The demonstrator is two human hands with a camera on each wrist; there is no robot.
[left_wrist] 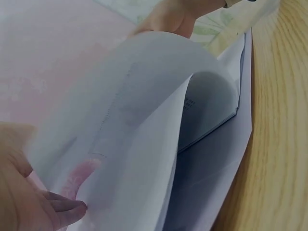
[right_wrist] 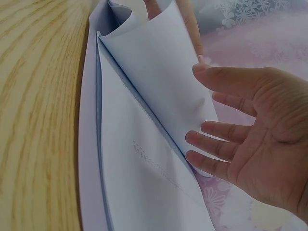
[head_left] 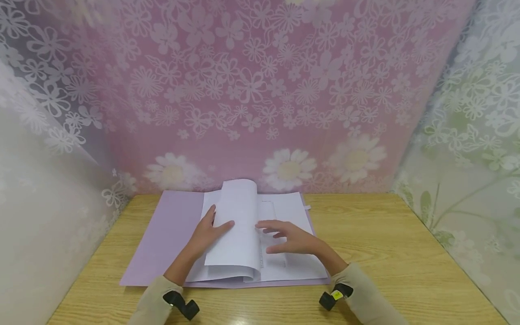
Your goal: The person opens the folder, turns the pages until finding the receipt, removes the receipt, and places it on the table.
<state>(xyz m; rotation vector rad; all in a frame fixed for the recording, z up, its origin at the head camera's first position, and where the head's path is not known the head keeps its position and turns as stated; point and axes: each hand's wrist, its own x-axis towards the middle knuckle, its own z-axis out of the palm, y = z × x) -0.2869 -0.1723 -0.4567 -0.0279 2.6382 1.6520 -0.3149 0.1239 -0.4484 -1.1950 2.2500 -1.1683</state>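
Lilac folder [head_left: 166,239]: lies open and flat on the table [head_left: 386,234], cover spread out to the left, paper side to the right. Laid this way, it likely gives the pages a steady bed and leaves both halves in reach.
Lower pages [head_left: 294,259]: lie flat on the folder's right half, faint print showing; a small white tab [head_left: 307,207] sticks out past the right edge, probably as a marker.
Lifted paper [head_left: 239,212]: arches up over the folder in a loose curl, bend toward the right, free edge toward the left. How many sheets it holds is hard to tell.
Left hand [head_left: 206,235]: grips the lifted paper near its free edge, thumb across the face, other fingers partly hidden by the sheet. That grip seems meant to stop the curl springing back flat.
Right hand [head_left: 295,239]: hovers above the lower pages beside the bend, fingers apart and slightly bent, thumb separate, palm toward the paper. Nothing is held; whether a fingertip brushes the bend cannot be told. It looks placed to steady the curl.
Sleeves [head_left: 367,293]: end above the wrists, leaving the hands bare and probably the fabric off the pages.
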